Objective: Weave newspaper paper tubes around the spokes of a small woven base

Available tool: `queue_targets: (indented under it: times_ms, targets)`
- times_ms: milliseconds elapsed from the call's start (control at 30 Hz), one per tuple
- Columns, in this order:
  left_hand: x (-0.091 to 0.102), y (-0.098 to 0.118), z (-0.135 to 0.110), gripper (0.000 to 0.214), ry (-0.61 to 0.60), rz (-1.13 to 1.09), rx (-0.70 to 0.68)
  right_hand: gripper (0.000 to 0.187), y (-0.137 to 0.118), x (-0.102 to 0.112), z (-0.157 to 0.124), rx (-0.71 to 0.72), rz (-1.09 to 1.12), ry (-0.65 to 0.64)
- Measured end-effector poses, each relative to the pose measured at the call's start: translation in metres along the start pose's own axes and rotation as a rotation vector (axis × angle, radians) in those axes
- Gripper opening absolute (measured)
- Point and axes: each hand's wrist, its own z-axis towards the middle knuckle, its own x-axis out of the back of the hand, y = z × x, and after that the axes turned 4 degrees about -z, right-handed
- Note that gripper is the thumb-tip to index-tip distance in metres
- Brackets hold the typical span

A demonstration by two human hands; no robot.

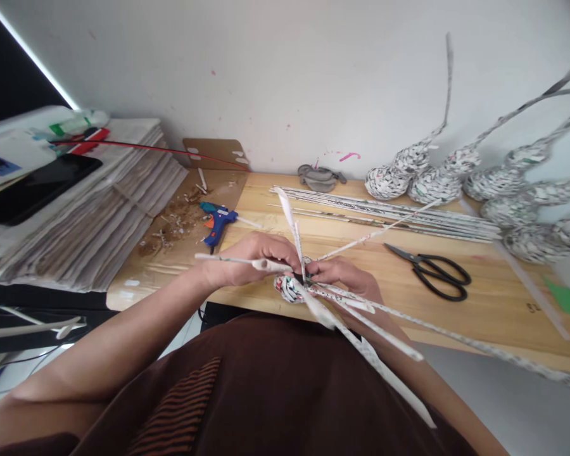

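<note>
Close to my body, over the table's front edge, is a small piece woven from rolled newspaper strips (291,289), with several long paper tubes (384,332) sticking out of it in different directions. My left hand (261,253) grips its left side, fingers curled at the top where the tubes meet. From the right, my right hand (344,275) pinches the same spot, its fingers bent around the tube bases. What lies right between the fingertips is partly hidden. One tube runs past my left wrist, and others cross over my right forearm.
Black-handled scissors (439,273) lie at right. Behind them is a bundle of paper tubes (389,212). Several finished woven gourd shapes (394,177) stand back right. A blue glue gun (218,227) rests left, beside a tall newspaper stack (118,202) with a phone (40,187) on top.
</note>
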Motion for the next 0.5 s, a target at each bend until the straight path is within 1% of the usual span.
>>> queue_targets:
  times_ms: [100,200,300,367,433,500]
  targets:
    - [-0.006,0.006,-0.002,0.014,0.077,0.099,0.028,0.015,-0.004,0.006,0.000,-0.002,0.005,-0.048]
    - [-0.017,0.012,-0.003,0.011,0.166,0.173,0.058,0.018,-0.006,0.010,0.000,0.024,-0.044,-0.089]
    - [-0.029,0.013,-0.004,0.007,0.281,0.157,0.085,0.014,-0.006,0.012,-0.001,0.045,-0.043,-0.073]
    - [-0.033,0.011,-0.005,0.009,0.338,0.140,0.112,0.011,-0.006,0.012,-0.002,0.053,-0.049,-0.053]
    - [-0.036,0.008,-0.006,0.013,0.347,0.151,0.101,0.013,-0.007,0.012,-0.002,0.078,-0.084,-0.060]
    - [-0.037,0.006,-0.006,0.011,0.345,0.174,0.060,0.016,-0.010,0.012,-0.003,0.112,-0.140,-0.084]
